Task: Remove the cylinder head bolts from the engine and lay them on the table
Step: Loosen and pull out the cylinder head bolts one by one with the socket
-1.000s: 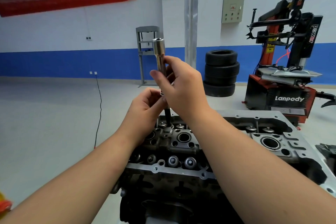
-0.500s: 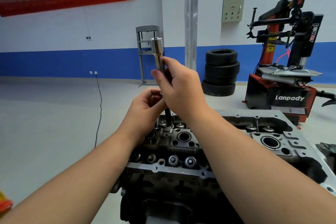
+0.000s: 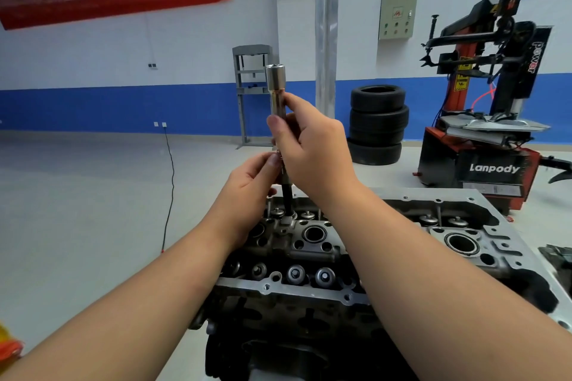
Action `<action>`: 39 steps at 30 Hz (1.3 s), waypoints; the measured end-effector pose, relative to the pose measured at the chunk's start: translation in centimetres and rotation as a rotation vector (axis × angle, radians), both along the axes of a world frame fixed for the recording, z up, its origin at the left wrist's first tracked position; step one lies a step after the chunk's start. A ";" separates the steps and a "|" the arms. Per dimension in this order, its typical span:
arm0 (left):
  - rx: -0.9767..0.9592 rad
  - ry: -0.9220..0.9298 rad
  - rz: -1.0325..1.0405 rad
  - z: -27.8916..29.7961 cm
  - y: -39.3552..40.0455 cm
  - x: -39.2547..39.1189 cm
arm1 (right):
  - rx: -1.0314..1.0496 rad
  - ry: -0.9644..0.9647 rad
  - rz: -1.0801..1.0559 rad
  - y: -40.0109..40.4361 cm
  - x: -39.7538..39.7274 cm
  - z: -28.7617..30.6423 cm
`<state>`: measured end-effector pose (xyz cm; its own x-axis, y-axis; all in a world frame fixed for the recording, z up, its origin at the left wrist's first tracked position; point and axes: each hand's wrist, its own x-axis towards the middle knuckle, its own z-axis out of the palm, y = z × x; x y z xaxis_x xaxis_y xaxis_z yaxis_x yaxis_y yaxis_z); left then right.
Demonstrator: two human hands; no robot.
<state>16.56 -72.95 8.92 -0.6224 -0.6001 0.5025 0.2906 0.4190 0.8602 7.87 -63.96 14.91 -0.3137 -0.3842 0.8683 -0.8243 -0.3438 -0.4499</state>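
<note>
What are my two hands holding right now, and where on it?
Both hold the upright socket extension: right hand around its silver upper shaft, left hand pinching it just below.

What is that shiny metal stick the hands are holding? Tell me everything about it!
The long silver metal socket tool stands nearly upright over the grey engine cylinder head. Its top is a wider shiny cylinder with an open end; below runs a slimmer shaft, then a dark rod reaching down into the head. The right hand grips the shaft, and the left hand pinches it lower down.
</note>
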 end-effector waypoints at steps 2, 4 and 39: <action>0.023 -0.019 -0.029 0.1 0.1 0.1 | 0.063 -0.012 0.041 0.1 0.2 0.0; 0.013 -0.006 -0.034 0.1 0.0 0.1 | 0.072 0.000 0.046 0.2 0.4 -0.1; 0.003 -0.039 -0.062 0.1 0.3 0.3 | 0.058 0.017 0.052 0.1 0.2 0.1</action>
